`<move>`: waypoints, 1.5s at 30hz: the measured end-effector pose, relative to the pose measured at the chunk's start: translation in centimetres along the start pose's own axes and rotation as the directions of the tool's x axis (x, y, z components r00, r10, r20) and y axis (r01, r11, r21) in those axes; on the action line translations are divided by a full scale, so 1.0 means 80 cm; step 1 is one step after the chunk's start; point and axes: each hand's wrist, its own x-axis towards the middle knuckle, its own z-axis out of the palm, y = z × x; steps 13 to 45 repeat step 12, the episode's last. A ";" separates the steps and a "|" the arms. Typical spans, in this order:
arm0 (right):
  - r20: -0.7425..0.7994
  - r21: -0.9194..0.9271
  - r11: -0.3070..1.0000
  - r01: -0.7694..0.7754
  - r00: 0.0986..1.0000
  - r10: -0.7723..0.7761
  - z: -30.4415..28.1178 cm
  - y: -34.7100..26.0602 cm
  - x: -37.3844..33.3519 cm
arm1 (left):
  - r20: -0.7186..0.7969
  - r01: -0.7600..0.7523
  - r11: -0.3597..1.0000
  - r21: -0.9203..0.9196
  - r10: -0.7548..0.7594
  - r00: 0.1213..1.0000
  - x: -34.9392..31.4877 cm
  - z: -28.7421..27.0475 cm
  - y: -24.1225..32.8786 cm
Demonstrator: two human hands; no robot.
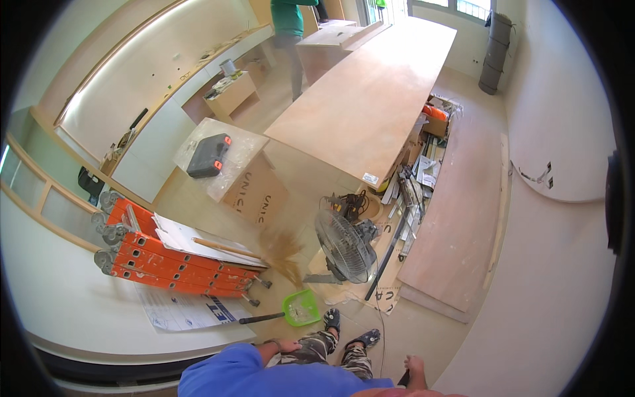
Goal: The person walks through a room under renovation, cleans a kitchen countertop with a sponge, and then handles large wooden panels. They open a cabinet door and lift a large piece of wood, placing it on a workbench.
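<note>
My left hand [288, 345] rests by my thigh, against the patterned trousers [317, 344], with its fingers loosely stretched and nothing seen in it. Low on the right, my right hand [414, 364] is closed, and a dark thing partly shows beneath it, too hidden to name. On the floor ahead of my left hand lies a green dustpan [302, 308] with pale debris in it and a black handle. A straw broom [281, 255] lies with its wooden handle along a folded orange ladder [178, 264].
A standing fan [344, 246] is just ahead, its cable running past my feet. Beyond it extends a large wooden panel table [364, 92], with scraps and tools [413, 188] beneath. A black case [209, 156] sits on a wrapped box. Another person in green [287, 20] stands far back.
</note>
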 end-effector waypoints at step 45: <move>0.053 -0.154 0.968 0.198 0.980 -0.192 0.035 -0.090 -0.045 | -0.221 0.043 0.880 -0.472 -0.166 0.961 -0.029 -0.011 -0.043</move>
